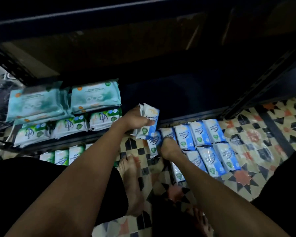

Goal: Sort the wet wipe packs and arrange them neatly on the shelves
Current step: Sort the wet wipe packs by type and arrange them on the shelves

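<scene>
Two small blue packs [148, 121] sit clamped in your left hand [135, 120] above the shelf edge, fingers curled round them. Your right hand [168, 147] is on the blue packs on the floor [212, 142]; you cannot tell how its fingers lie. You seem to be mid-transfer of the blues; next comes setting them flat in the bare right part of the bottom shelf [169, 93]. That shelf holds teal packs [94, 96] behind and green packs [68, 125] in front.

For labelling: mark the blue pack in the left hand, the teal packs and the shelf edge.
blue pack [151, 121], head view, printed front.
teal packs [94, 98], head view, top pack's face.
shelf edge [186, 119], head view, front lip.
</scene>
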